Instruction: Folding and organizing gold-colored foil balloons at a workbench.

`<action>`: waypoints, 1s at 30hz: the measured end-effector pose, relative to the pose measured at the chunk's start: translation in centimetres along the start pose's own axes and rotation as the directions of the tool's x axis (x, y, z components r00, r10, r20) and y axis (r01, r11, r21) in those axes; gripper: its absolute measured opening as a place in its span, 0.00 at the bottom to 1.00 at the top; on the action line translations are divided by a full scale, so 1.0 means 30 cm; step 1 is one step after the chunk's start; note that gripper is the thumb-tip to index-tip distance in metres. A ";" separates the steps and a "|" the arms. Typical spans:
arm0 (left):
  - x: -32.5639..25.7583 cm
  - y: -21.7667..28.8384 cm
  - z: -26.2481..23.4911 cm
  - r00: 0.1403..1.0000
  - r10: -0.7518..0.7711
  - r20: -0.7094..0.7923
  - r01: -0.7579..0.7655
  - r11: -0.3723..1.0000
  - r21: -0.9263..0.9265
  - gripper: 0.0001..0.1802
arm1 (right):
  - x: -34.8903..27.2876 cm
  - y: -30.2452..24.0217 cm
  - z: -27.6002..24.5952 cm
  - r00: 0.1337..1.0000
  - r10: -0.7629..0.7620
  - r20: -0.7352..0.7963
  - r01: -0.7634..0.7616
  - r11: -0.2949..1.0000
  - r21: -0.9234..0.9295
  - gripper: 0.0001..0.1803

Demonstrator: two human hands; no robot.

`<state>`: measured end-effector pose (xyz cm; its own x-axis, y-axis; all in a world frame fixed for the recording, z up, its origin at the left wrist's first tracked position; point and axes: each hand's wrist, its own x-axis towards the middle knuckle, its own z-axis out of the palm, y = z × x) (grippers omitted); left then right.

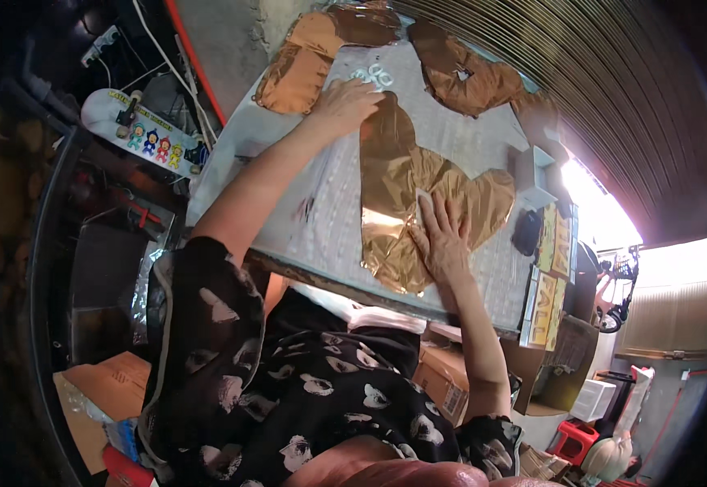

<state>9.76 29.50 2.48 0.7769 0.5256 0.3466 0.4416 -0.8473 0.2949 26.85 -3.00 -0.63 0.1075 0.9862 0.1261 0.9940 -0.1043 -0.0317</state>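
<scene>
Glossy crinkled copper foil balloon [402,195], matt grey table [467,142], matt brown cardboard box [443,377]

I'm looking down at a small packing workshop or stockroom, half open to the street. A cluttered desk [483,268] carries flat gold foil balloons [418,195], stacked yellow retail packs [550,284] line its edge, cardboard cartons [443,377] sit beneath, and corrugated roofing [581,73] runs overhead.
</scene>
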 end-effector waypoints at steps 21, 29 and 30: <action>0.253 -0.172 0.240 0.980 -0.185 -0.078 0.200 0.930 0.309 0.24 | 0.020 -0.057 -0.030 0.992 0.069 0.107 -0.075 0.996 0.049 0.41; 0.121 -0.437 -0.051 0.961 -0.095 -0.260 0.070 0.992 -0.104 0.15 | 0.041 -0.073 -0.071 0.995 0.034 0.092 -0.041 0.996 0.074 0.40; 0.088 -0.476 -0.096 0.971 -0.130 -0.202 0.117 0.990 -0.076 0.13 | 0.035 -0.065 -0.056 0.996 0.026 0.088 -0.033 0.997 0.074 0.40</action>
<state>4.22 43.21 1.76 0.6059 0.6360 0.4779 0.4945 -0.7717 0.4000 25.06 -1.98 1.24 0.1313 0.9906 0.0371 0.9859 -0.1266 -0.1095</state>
